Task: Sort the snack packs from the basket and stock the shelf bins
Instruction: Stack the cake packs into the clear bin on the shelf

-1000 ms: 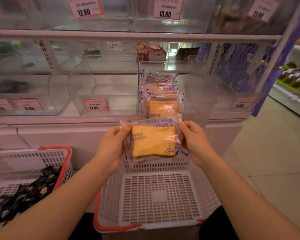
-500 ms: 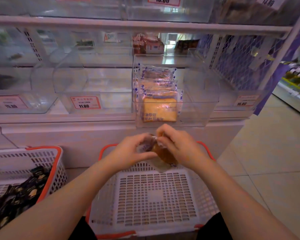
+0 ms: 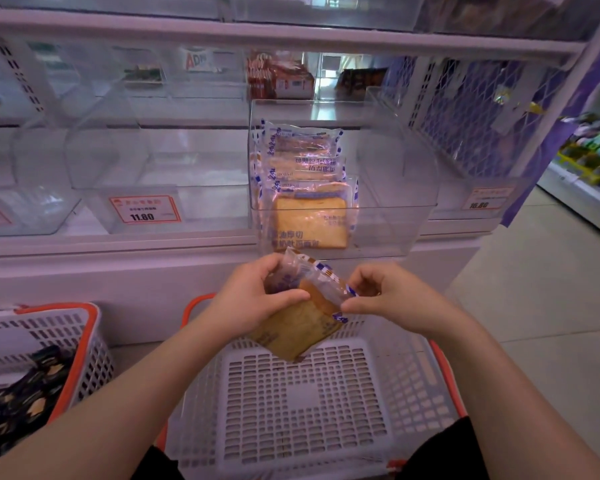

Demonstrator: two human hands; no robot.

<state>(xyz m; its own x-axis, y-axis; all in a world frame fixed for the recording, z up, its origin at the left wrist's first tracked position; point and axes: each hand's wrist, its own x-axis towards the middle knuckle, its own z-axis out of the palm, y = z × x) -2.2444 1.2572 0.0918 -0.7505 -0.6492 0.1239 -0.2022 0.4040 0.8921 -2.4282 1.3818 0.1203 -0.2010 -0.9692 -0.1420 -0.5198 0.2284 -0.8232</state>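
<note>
Head view looks down on my two bare hands, both on one clear plastic-wrapped slice of golden toast bread (image 3: 300,320), held tilted just above the far rim of the white slotted plastic basket with orange rim (image 3: 305,407). My left hand (image 3: 250,303) wraps round the pack's left side, thumb curled across the front and fingers curled behind the crinkled top. My right hand (image 3: 388,299) pinches the pack's right edge by the blue-printed seal, thumb and forefinger closed on the film, other fingers curled loosely. The pack's lower corner hangs over the basket's far wall; I cannot tell if it touches. Beyond the basket, straight above my hands, sits the clear acrylic shelf bin (image 3: 406,202), and in its left part stands a row of the same wrapped toast packs (image 3: 309,192), upright, one behind another, the front one pressed to the bin's front wall. Left of that bin, a red-bordered price label reading 11.80 (image 3: 145,209) is fixed to the neighbouring clear bin. Left of the basket, well apart from my hands, a second white basket with orange rim (image 3: 49,344) holds a heap of dark black-and-gold snack packets (image 3: 18,400). Right of the basket lies pale tiled floor (image 3: 541,306).
</note>
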